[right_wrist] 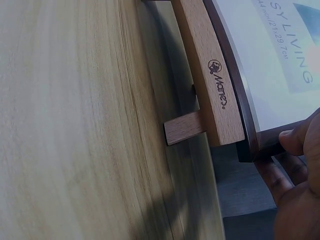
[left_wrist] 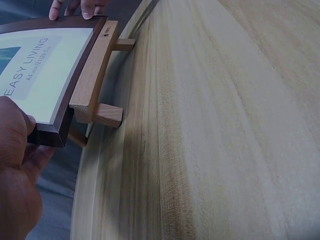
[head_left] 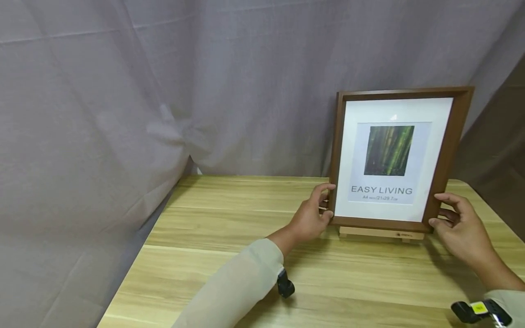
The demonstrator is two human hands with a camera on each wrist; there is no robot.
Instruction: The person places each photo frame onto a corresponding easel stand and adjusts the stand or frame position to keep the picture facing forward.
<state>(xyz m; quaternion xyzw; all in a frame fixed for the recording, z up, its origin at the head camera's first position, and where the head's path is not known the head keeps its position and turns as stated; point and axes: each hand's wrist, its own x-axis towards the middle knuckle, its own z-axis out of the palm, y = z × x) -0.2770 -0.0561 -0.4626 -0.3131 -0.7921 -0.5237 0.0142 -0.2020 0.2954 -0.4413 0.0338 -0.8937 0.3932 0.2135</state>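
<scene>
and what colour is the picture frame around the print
The picture frame is brown, shown best in the head view.

One picture frame (head_left: pixel 450 141), one wooden stand (head_left: pixel 369 233) with two front feet (left_wrist: pixel 109 115) visible, and one tabletop (head_left: pixel 197 218). The frame contains one printed photograph (head_left: pixel 388 150) and two lines of lettering (head_left: pixel 381 190). Also visible are two hands, one left hand (head_left: pixel 313 216) and one right hand (head_left: pixel 465 230), two sleeves (head_left: pixel 246 273), and two black wrist-worn devices (head_left: pixel 285 283), one per arm.
</scene>
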